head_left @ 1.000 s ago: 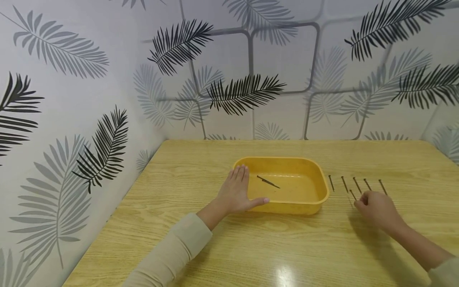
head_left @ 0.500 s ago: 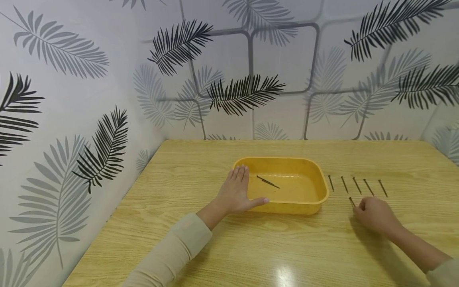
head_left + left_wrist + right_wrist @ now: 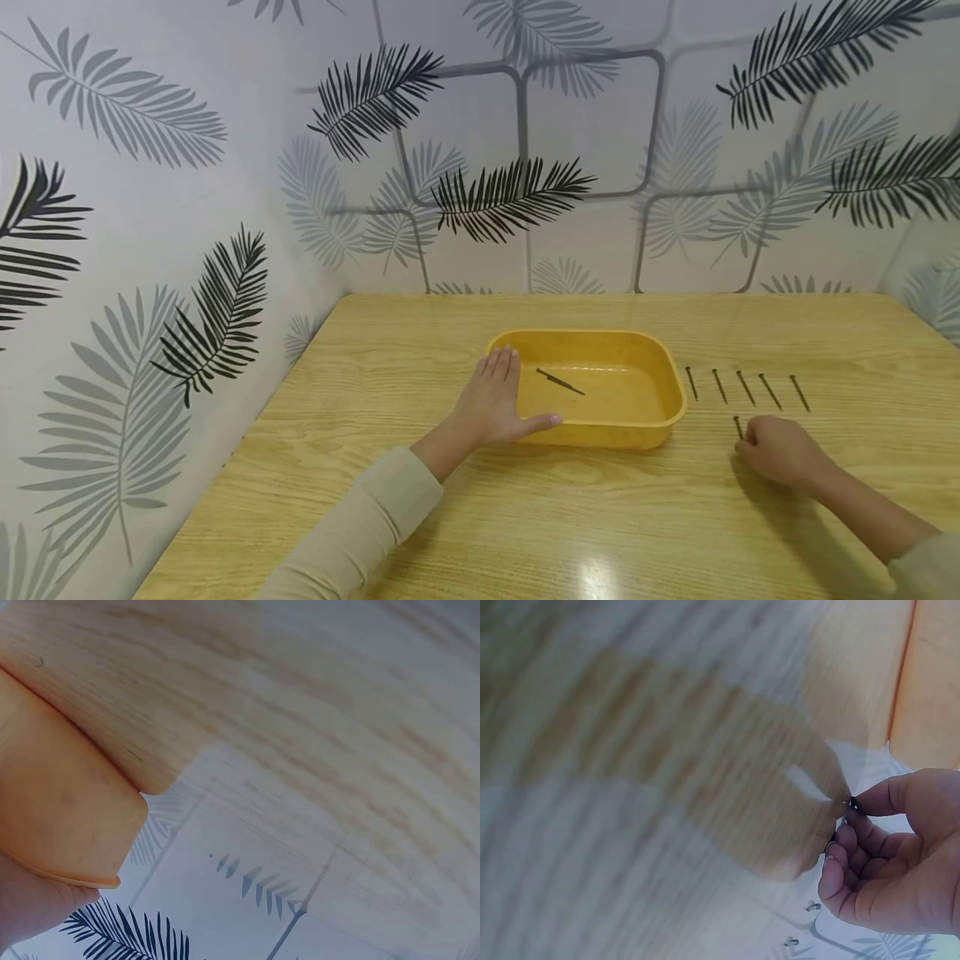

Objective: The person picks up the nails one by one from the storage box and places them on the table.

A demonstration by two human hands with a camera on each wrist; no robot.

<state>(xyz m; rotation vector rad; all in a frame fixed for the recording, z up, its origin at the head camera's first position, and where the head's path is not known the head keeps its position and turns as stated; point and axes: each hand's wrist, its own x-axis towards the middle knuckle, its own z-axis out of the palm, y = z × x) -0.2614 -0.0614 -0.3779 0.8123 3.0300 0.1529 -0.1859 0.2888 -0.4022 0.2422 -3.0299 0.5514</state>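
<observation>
My left hand (image 3: 491, 406) rests over the left end of a yellow plastic tray (image 3: 626, 392), fingers straight across its rim and thumb along the front edge. Part of that hand and the tray's outer wall (image 3: 67, 787) show in the left wrist view. Right of the tray, my right hand (image 3: 780, 450) pinches a dark screw (image 3: 738, 427) between thumb and forefinger, its head end pointing away from me. In the right wrist view the fingertips meet around the screw (image 3: 853, 802), close over the table, and hide most of it.
Several dark screws (image 3: 745, 388) lie spaced in a row right of the tray, behind my right hand. Dark screws (image 3: 560, 382) also lie inside the tray. A leaf-patterned wall (image 3: 480, 167) bounds the wooden table (image 3: 420, 333) at the back and left.
My right hand has shifted slightly toward me, carrying the pinched screw a little away from the row. The left hand and the tray hold their places.
</observation>
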